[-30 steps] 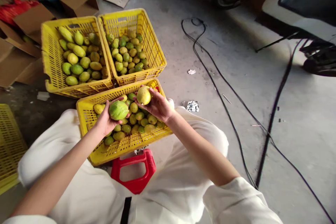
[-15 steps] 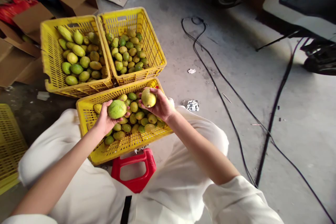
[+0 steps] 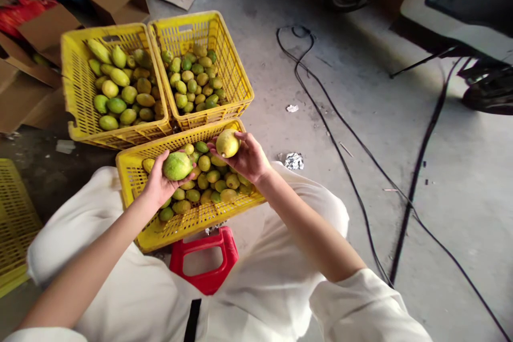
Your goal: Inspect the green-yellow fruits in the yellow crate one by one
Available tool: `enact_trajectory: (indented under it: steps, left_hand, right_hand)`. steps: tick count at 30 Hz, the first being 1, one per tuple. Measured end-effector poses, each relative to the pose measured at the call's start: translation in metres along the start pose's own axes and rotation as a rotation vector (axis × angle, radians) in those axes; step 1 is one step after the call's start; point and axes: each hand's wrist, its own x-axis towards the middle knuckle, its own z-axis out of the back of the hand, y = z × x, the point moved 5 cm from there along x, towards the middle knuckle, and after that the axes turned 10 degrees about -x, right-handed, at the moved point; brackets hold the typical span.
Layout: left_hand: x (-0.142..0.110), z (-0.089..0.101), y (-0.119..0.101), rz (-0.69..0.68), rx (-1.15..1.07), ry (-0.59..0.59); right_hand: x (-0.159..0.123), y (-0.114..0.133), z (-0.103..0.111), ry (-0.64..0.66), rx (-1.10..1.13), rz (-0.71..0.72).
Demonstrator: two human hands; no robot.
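Observation:
My left hand [image 3: 159, 186] is closed around a green lemon [image 3: 177, 166], its fingers curled beneath the fruit. A yellower lemon [image 3: 227, 144] rests in my right hand [image 3: 249, 160], held between thumb and fingers with its tip facing me. Both hands are raised above the near yellow crate [image 3: 160, 232], which holds several green and yellow lemons [image 3: 203, 179]. Behind it stand two more yellow crates. The left one [image 3: 74, 85] contains larger, longer fruit [image 3: 120, 77]; the right one [image 3: 236, 59] contains smaller fruit [image 3: 196, 69].
A red plastic stool [image 3: 224, 267] shows between my knees. Cardboard boxes [image 3: 44, 35] are piled at the far left, above another yellow crate [image 3: 16, 224]. Black cables [image 3: 348, 165] run across the floor on the right, near crumpled foil [image 3: 294, 161] and a parked scooter [image 3: 460, 5].
My right hand has turned slightly, and its lemon has moved up a little with its tip now pointing lower. My left hand and its lemon have barely shifted.

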Motion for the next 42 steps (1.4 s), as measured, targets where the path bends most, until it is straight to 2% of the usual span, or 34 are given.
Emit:
enact_trajectory:
  steps: [3,9,11,14,18,21,25,33,37,42]
  left_hand:
    - [-0.001,0.001,-0.001,-0.038,0.032,0.010]
    - [-0.003,-0.001,0.001,-0.047,0.027,0.109]
    - [-0.002,0.000,0.002,-0.052,0.005,0.087]
    - [0.000,0.004,0.000,-0.061,-0.024,-0.016]
    - [0.002,0.007,-0.003,-0.009,-0.046,-0.128]
    - [0.003,0.006,-0.004,0.034,-0.045,-0.122]
    - [0.002,0.006,0.000,0.116,-0.046,-0.118]
    - [-0.003,-0.003,-0.002,0.143,-0.011,-0.064]
    - [-0.002,-0.004,-0.002,0.121,-0.030,-0.075]
    - [0.001,0.002,-0.002,0.028,-0.030,-0.054]
  right_hand:
    - [-0.002,0.002,-0.002,-0.021,-0.065,-0.002]
    - [-0.006,0.009,-0.001,-0.076,-0.147,0.044]
    - [-0.005,0.008,-0.002,-0.042,-0.137,0.031]
    - [-0.004,0.004,-0.005,0.017,-0.138,0.003]
    - [-0.003,-0.004,-0.005,-0.010,-0.194,-0.011]
    - [-0.004,-0.008,-0.004,-0.038,-0.211,-0.008]
    - [-0.004,-0.009,-0.005,-0.007,-0.209,-0.012]
    - [-0.005,-0.001,-0.008,-0.023,-0.104,-0.064]
    - [-0.007,0.001,-0.011,0.008,-0.091,-0.039]
    - [-0.006,-0.005,-0.013,0.061,-0.107,-0.044]
